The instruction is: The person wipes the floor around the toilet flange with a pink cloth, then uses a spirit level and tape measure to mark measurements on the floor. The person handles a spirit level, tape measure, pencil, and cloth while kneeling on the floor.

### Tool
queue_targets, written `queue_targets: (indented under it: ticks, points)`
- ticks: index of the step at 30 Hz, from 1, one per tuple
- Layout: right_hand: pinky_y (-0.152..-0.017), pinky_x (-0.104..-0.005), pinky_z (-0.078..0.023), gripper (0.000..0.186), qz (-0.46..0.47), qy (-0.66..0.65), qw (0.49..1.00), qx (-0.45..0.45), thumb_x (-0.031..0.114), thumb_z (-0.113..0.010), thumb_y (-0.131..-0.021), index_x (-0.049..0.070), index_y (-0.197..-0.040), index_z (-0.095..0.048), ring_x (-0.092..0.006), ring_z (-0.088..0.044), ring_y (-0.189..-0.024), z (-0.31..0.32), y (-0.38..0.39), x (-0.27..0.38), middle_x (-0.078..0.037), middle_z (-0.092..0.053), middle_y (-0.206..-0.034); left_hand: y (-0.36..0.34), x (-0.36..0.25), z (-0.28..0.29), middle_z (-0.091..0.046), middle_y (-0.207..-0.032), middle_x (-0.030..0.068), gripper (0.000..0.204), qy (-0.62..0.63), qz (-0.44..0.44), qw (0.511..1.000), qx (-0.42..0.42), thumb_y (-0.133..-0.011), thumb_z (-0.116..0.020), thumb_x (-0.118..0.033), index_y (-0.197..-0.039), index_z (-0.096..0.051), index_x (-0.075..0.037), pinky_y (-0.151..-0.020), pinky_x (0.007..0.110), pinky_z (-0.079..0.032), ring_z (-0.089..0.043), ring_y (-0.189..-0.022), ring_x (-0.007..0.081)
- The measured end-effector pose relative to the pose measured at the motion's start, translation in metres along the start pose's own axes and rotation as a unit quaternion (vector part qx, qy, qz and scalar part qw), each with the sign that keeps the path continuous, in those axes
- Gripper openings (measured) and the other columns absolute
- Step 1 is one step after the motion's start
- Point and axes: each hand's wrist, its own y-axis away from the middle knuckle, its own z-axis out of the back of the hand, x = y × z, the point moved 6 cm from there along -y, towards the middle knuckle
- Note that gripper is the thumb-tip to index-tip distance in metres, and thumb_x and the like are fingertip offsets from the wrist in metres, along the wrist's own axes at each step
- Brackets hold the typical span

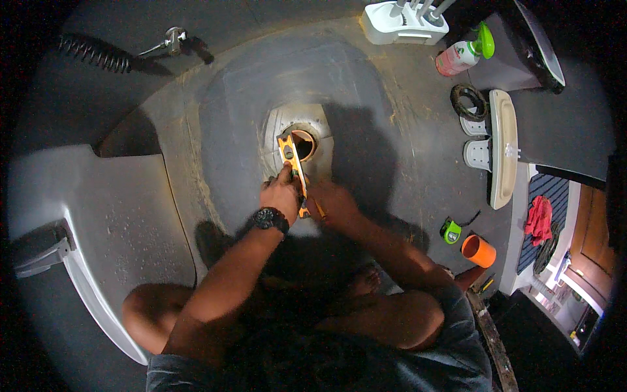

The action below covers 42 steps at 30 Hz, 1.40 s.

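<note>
An orange and black spirit level (pixel 291 154) points away from me in the middle, its far end beside the left rim of the orange drain pipe (pixel 309 151) set in the floor. My left hand (pixel 279 196), with a black watch on its wrist, is closed on the level's near half. Close on its right, my right hand (pixel 332 204) is curled, partly in shadow. A thin orange stick (pixel 319 208), possibly a pencil, shows at its fingers. Pale bare floor (pixel 320 117) surrounds the pipe opening.
At right lie a green tape measure (pixel 450 230), an orange pipe piece (pixel 479 251), a black ring (pixel 469 103) and a beige tank lid (pixel 503 150). A spray bottle (pixel 457 57) and white brush holder (pixel 398 26) stand farther off. A grey shower tray (pixel 124 209) is left.
</note>
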Motion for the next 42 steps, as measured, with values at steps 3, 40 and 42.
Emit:
queue_targets:
  ticks: [3, 40, 42]
  points:
    - [-0.068, -0.051, -0.055, 0.017, 0.054, -0.074, 0.988, -0.125, 0.017, -0.065, -0.087, 0.003, -0.094, -0.059, -0.0399, -0.066, -0.077, 0.024, -0.004, 0.009, -0.019, -0.064, -0.085, 0.0, -0.001, 0.0, -0.048, -0.153, 0.0108, 0.028, -0.014, -0.004, 1.0, 0.011, -0.091, -0.06, -0.019, -0.115, -0.073, -0.015, -0.096, 0.05, -0.048, -0.068, -0.107, 0.0328]
    - [-0.079, -0.0486, -0.06, 0.099, -0.43, 0.286, 0.855, 0.047, 0.051, -0.087, -0.071, 0.007, -0.147, -0.04, -0.0417, -0.072, -0.095, 0.162, 0.277, -0.174, -0.025, -0.067, -0.115, -0.008, -0.009, 0.009, -0.056, -0.138, 0.0091, 0.023, 0.017, 0.047, 0.998, 0.025, -0.082, -0.072, -0.019, -0.103, -0.075, -0.012, -0.089, 0.048, -0.052, -0.067, -0.106, 0.0304]
    - [-0.078, -0.0473, -0.06, 0.096, -0.456, 0.288, 0.839, 0.069, 0.049, -0.087, -0.071, 0.007, -0.144, -0.042, -0.0397, -0.073, -0.092, 0.16, 0.286, -0.181, -0.023, -0.069, -0.11, -0.007, -0.01, 0.009, -0.054, -0.141, 0.0095, 0.026, 0.017, 0.067, 0.997, 0.041, -0.081, -0.073, -0.017, -0.106, -0.075, -0.012, -0.09, 0.048, -0.052, -0.067, -0.108, 0.0304]
